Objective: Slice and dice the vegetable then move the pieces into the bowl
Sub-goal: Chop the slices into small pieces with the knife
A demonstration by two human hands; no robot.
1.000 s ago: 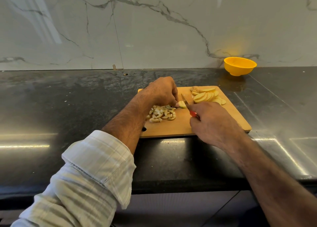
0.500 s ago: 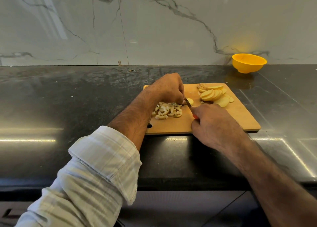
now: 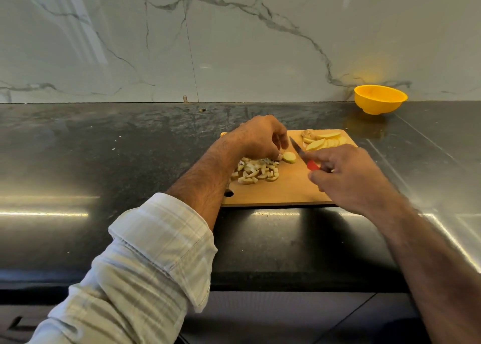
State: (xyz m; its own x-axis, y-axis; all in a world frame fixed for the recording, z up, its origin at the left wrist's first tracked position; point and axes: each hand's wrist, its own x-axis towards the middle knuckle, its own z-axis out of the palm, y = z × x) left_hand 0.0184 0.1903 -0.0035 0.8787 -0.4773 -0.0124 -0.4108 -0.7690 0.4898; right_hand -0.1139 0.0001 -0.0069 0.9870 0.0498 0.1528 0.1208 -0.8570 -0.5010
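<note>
On the wooden cutting board (image 3: 283, 192), a pale yellow round slice (image 3: 289, 157) lies flat near the middle, thin brownish skin at its rim. The left hand (image 3: 257, 137) curls over it, fingertips touching its left edge. Left of the slice sits a heap of small pale diced pieces (image 3: 256, 172). The right hand (image 3: 348, 177) grips a red-handled knife (image 3: 302, 155), blade just right of the slice. Overlapping yellow slices (image 3: 324, 142) lie at the board's far right corner. The yellow bowl (image 3: 380, 103) stands beyond that corner.
</note>
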